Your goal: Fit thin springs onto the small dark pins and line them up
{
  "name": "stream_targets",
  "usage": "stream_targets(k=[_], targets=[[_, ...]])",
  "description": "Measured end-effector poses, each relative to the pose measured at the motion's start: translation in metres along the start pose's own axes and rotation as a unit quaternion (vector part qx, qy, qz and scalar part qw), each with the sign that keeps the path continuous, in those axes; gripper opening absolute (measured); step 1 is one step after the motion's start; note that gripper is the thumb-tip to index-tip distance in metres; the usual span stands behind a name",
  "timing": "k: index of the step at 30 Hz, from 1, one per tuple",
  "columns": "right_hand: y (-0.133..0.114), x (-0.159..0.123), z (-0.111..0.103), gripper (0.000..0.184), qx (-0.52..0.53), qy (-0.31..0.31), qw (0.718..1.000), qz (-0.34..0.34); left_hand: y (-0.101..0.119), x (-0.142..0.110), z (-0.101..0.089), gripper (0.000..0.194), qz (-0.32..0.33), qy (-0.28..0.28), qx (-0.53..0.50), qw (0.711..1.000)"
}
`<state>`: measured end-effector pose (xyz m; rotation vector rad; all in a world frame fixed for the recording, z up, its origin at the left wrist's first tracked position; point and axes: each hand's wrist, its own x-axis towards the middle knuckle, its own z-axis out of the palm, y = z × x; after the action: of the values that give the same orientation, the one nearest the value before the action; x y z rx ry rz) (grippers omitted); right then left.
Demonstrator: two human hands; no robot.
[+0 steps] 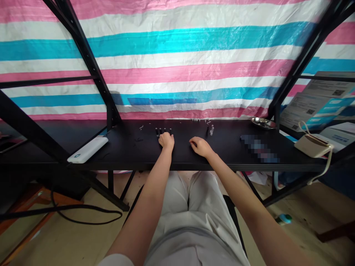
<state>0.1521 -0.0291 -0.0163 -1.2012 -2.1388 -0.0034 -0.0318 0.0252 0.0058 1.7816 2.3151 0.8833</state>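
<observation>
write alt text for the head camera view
A person's left hand is at a row of small dark pieces on a black table, with the right hand curled nearby. A shiny dish lies toward the right; a striped sheet hangs behind.

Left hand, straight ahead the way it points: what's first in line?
Likely the row of small dark pieces at the left hand's far side; depth is unclear, so it may already be touching them.
</observation>
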Motion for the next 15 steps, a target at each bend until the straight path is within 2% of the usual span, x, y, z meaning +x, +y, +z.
stream_targets(k=[11,13,15], targets=[[-0.0061,-0.0008,-0.0061,0.015,0.005,-0.002,1.000,0.019,-0.0010,0.0001,-0.0003,0.020,-0.006,-0.004,0.011,1.000],[-0.0078,-0.0012,-0.0075,0.014,-0.007,0.012,0.999,0.040,-0.0023,-0.0010,-0.0004,0.018,0.004,0.011,0.015,1.000],[-0.0067,-0.0015,-0.0086,0.013,-0.016,0.052,0.995,0.082,-0.0042,-0.0031,-0.0007,0.016,0.022,0.045,0.006,0.999]])
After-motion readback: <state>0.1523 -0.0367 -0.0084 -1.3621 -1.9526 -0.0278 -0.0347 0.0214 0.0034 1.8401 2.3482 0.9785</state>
